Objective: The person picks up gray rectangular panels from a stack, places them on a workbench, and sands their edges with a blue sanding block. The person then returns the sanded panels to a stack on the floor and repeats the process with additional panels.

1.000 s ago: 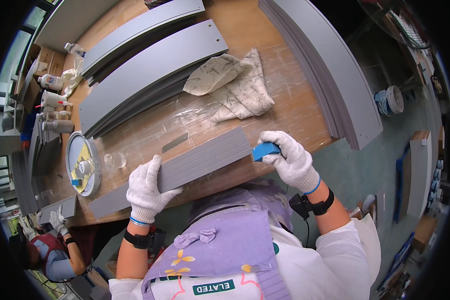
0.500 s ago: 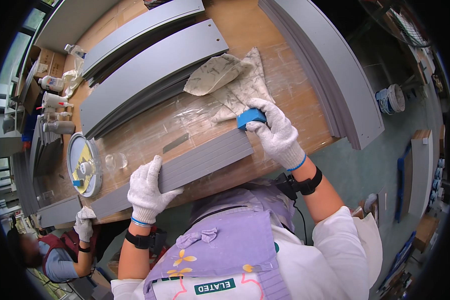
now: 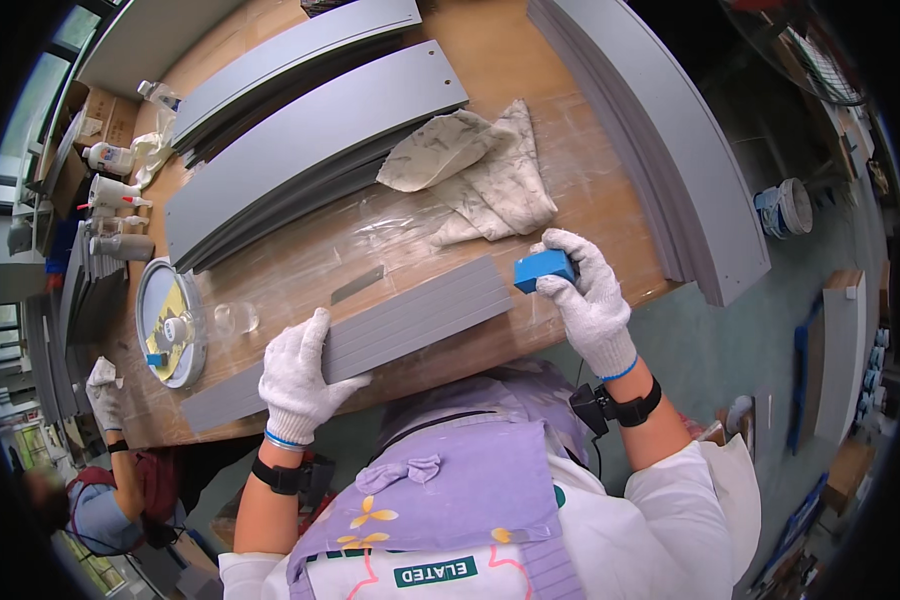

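A stack of grey boards [image 3: 420, 316] lies along the near edge of the table, long narrow edges facing up. My left hand [image 3: 298, 380], in a white knitted glove, is closed across it, thumb on the near side and fingers on the far side. Just past the stack's right end, my gloved right hand [image 3: 595, 308] pinches a blue block [image 3: 542, 270], apart from the boards. Beyond them a crumpled patterned cloth [image 3: 500, 190] rests on the table. A thin flat metal strip [image 3: 358, 284] lies behind the stack.
Curved grey panels [image 3: 320, 145] are piled at the back, with another pile [image 3: 660, 140] at right. A round lid [image 3: 192, 370] bearing a bottle and a small blue piece sits left, near bottles [image 3: 120, 192]. A co-worker's gloved hand [image 3: 105, 395] is at far left.
My right hand has moved right and nearer with the blue block, off the stack's end. My left hand stays on the boards. At far left, the co-worker's hand has moved away and a grey board there is gone.
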Demonstrator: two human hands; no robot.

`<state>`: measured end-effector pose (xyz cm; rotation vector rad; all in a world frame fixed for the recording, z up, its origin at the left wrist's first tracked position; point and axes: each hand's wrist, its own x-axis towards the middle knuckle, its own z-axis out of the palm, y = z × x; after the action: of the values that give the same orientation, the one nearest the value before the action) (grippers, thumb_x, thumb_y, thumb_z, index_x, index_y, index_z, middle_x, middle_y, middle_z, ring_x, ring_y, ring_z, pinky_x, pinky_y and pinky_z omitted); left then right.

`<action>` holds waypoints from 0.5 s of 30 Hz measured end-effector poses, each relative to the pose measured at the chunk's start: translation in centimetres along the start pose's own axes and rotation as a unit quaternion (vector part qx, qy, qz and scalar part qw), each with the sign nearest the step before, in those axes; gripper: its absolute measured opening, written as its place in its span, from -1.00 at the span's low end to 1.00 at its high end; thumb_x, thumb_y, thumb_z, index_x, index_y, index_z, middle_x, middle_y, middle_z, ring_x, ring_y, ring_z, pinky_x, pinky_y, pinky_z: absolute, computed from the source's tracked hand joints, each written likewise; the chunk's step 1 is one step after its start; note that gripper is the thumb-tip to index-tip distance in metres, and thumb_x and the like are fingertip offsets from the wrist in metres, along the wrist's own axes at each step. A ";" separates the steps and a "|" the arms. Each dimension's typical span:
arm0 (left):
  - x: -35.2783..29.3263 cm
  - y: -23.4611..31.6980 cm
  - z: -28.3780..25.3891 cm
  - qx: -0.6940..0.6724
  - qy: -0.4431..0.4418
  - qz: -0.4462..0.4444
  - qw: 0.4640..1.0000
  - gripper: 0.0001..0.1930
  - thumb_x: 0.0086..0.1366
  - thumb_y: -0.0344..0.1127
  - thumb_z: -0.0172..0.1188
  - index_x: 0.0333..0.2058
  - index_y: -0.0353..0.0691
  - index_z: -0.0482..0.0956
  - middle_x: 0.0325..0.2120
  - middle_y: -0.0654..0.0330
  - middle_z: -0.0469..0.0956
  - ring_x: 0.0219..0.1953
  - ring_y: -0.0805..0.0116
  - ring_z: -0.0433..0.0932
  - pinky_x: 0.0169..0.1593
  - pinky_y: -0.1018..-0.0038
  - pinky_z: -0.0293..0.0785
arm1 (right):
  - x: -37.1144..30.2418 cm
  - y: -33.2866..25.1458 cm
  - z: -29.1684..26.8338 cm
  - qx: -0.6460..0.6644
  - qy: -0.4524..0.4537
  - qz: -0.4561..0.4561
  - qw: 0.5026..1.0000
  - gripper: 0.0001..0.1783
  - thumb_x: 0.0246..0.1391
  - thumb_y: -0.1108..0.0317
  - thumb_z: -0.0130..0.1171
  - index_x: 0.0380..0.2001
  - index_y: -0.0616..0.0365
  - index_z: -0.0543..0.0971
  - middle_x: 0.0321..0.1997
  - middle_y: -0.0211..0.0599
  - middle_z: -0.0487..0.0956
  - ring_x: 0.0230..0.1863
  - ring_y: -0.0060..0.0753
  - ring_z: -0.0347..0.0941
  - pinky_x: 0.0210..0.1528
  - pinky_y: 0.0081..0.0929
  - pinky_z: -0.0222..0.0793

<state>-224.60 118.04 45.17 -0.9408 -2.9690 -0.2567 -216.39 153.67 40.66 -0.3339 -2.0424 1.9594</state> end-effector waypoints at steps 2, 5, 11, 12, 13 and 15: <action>0.0 0.0 0.0 0.001 0.001 0.001 1.000 0.11 -0.35 0.00 0.70 0.28 -0.17 0.44 -0.10 0.07 0.61 -0.04 0.05 0.59 0.13 0.18 0.47 | 1.5 0.3 0.7 -0.002 -0.021 0.005 1.000 -0.46 0.22 0.45 0.32 0.24 0.26 0.45 0.09 -0.14 0.62 0.12 -0.34 0.55 0.24 -0.38 0.46; 0.0 0.0 0.1 -0.003 0.004 0.006 1.000 0.11 -0.36 -0.01 0.70 0.27 -0.17 0.44 -0.06 0.08 0.62 -0.03 0.05 0.59 0.13 0.18 0.47 | 1.9 0.0 1.1 -0.075 -0.037 -0.032 0.996 -0.48 0.21 0.46 0.32 0.22 0.24 0.48 0.05 -0.15 0.64 0.06 -0.37 0.59 0.14 -0.41 0.52; -0.1 -0.1 0.3 -0.011 0.007 0.011 1.000 0.12 -0.36 -0.01 0.69 0.28 -0.17 0.43 -0.01 0.10 0.62 -0.01 0.08 0.59 0.15 0.19 0.47 | -1.9 -2.8 -2.3 -0.069 -0.136 0.088 0.984 -0.51 0.16 0.55 0.28 0.17 0.26 0.49 0.01 -0.21 0.63 0.06 -0.39 0.57 0.17 -0.41 0.50; -0.2 -0.2 0.4 -0.009 0.012 0.013 1.000 0.12 -0.36 -0.01 0.69 0.28 -0.18 0.42 -0.01 0.10 0.62 -0.01 0.08 0.59 0.15 0.19 0.47 | -2.2 -3.0 -2.6 -0.063 -0.127 0.133 0.981 -0.52 0.14 0.55 0.29 0.15 0.26 0.51 -0.02 -0.22 0.64 0.02 -0.39 0.58 0.14 -0.41 0.52; -0.1 -0.2 0.4 -0.005 0.013 0.011 1.000 0.12 -0.35 -0.01 0.69 0.28 -0.18 0.42 -0.01 0.11 0.62 -0.01 0.09 0.59 0.15 0.19 0.47 | -2.3 -3.1 -2.6 -0.025 -0.106 0.149 0.983 -0.50 0.21 0.52 0.24 0.21 0.29 0.44 0.05 -0.17 0.60 0.11 -0.38 0.53 0.20 -0.40 0.48; -0.1 -0.3 0.5 -0.006 0.018 0.016 1.000 0.12 -0.35 -0.01 0.69 0.29 -0.17 0.41 -0.01 0.11 0.61 0.00 0.09 0.59 0.15 0.19 0.47 | -2.0 -3.2 -1.9 0.146 -0.052 0.126 0.980 -0.49 0.26 0.37 0.23 0.24 0.24 0.40 0.10 -0.14 0.56 0.15 -0.31 0.50 0.26 -0.30 0.44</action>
<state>-224.64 117.81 44.64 -0.9739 -2.9195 -0.2881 -213.75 154.62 43.78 -0.4488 -1.8057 2.4404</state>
